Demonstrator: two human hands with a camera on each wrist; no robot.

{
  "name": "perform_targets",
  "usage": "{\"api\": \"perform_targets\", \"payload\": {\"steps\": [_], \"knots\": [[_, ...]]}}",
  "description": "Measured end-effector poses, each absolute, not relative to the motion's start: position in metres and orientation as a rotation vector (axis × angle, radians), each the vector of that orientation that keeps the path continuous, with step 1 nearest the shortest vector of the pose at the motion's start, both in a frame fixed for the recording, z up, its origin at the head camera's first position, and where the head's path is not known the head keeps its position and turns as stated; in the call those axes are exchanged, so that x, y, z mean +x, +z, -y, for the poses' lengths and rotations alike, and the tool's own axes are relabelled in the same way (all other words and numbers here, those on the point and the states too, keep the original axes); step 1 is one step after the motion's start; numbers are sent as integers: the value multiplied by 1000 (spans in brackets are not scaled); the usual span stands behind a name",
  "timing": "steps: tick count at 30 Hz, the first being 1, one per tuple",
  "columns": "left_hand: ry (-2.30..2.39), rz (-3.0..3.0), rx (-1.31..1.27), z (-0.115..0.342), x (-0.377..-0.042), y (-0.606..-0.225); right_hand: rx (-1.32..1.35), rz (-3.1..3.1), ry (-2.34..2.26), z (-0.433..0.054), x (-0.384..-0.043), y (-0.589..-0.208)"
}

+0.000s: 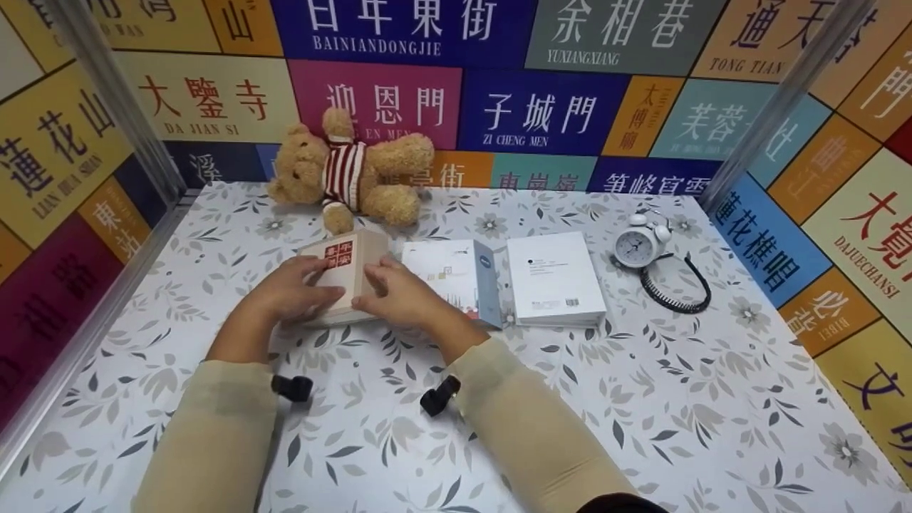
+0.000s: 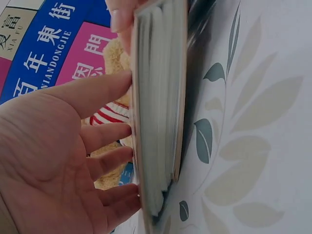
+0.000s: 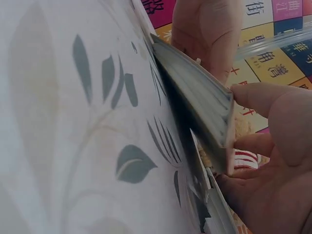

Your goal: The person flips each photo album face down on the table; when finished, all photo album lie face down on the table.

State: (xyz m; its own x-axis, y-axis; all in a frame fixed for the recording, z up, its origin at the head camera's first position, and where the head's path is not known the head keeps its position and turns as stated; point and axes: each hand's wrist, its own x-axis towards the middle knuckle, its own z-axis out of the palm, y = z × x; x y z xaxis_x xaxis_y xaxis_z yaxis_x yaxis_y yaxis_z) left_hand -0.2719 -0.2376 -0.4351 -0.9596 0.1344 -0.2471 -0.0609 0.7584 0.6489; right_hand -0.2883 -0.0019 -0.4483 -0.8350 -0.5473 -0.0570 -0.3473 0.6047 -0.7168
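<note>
A thick beige book (image 1: 347, 274) with red square characters on its cover lies between both hands in the head view. My left hand (image 1: 293, 288) rests its outstretched fingers on the cover, and in the left wrist view the fingertips touch it beside the page block (image 2: 160, 97). At the spine side, my right hand (image 1: 400, 293) grips the book, thumb on the cover and fingers at the spine. The right wrist view shows the book (image 3: 202, 92) tilted, with a dark gap beneath its near side.
To the right lie a white-and-blue book (image 1: 442, 274) and a white book (image 1: 554, 278). Farther right are a white alarm clock (image 1: 636, 246) and a black coiled band (image 1: 677, 303). A teddy bear (image 1: 345, 171) lies behind the beige book against the lettered back wall (image 1: 399, 100).
</note>
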Motion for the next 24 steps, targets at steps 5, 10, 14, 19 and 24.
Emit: {"api": "perform_targets", "payload": {"steps": [5, 10, 14, 19, 24], "knots": [[876, -2679, 12, 235, -272, -433, -846, -2551, -912, 3, -286, -449], [840, -2688, 36, 233, -273, -433, -816, -2568, -879, 3, -286, -450], [841, -2696, 52, 231, -273, -432, -757, -2536, -985, 0, -288, -448], [911, -2717, 25, 228, -273, -436, -698, -2479, -1261, -10, -287, -435], [1061, -2827, 1, 219, -268, -430, -669, -2475, -1483, -42, -284, -415]]}}
